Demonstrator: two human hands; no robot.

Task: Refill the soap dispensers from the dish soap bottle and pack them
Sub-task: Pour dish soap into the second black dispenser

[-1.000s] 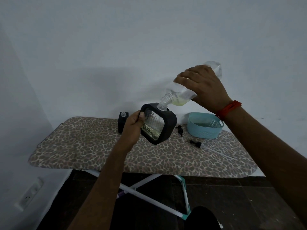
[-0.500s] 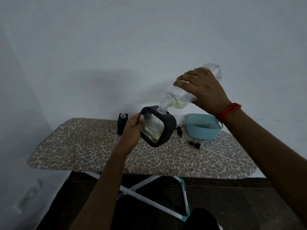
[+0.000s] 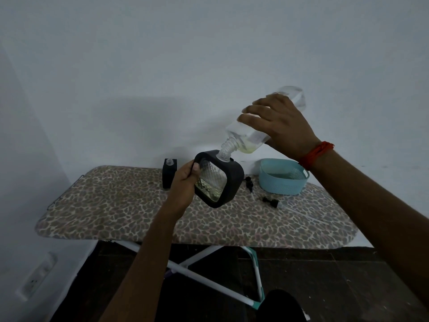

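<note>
My left hand (image 3: 184, 181) grips a square soap dispenser (image 3: 228, 180) with a black frame and clear ribbed glass, held tilted above the ironing board (image 3: 130, 210). A little yellowish liquid lies in its lower corner. My right hand (image 3: 281, 123) holds a clear dish soap bottle (image 3: 246, 139) tipped neck-down, its threaded mouth pressed onto the dispenser's top opening. Yellowish soap pools near the bottle's neck. A second black dispenser (image 3: 169, 173) stands uncapped at the board's back edge. Two black pump heads (image 3: 248, 182) (image 3: 270, 201) with tubes lie on the board.
A light blue plastic basket (image 3: 283, 184) sits at the back right of the leopard-print board, close to the wall. White crossed legs hold the board over a dark floor. A wall socket (image 3: 37, 278) is at the lower left.
The view has shifted slightly. Both hands stay together, with the bottle tipped a little steeper and still mouth-to-mouth on the dispenser.
</note>
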